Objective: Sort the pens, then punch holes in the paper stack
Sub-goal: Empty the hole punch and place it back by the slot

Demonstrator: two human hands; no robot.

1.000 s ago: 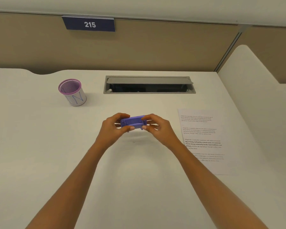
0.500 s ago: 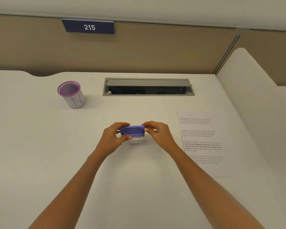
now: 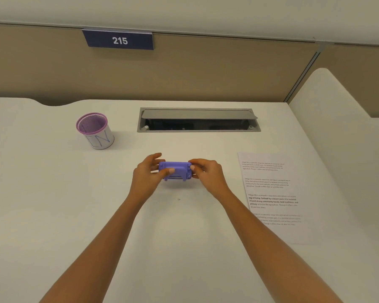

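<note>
On the white desk [image 3: 96,215] I see a small purple punch [image 3: 175,171], held between my left hand [image 3: 148,177] and right hand [image 3: 207,174], fingers gripping its ends.

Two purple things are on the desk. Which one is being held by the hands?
The purple hole punch, gripped between left hand and right hand; the purple-rimmed pen cup stands alone, untouched.

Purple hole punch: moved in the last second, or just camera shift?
Yes. The purple hole punch, held by left hand and right hand, has moved away from the person, toward the cable tray; the gap narrowed.
</note>
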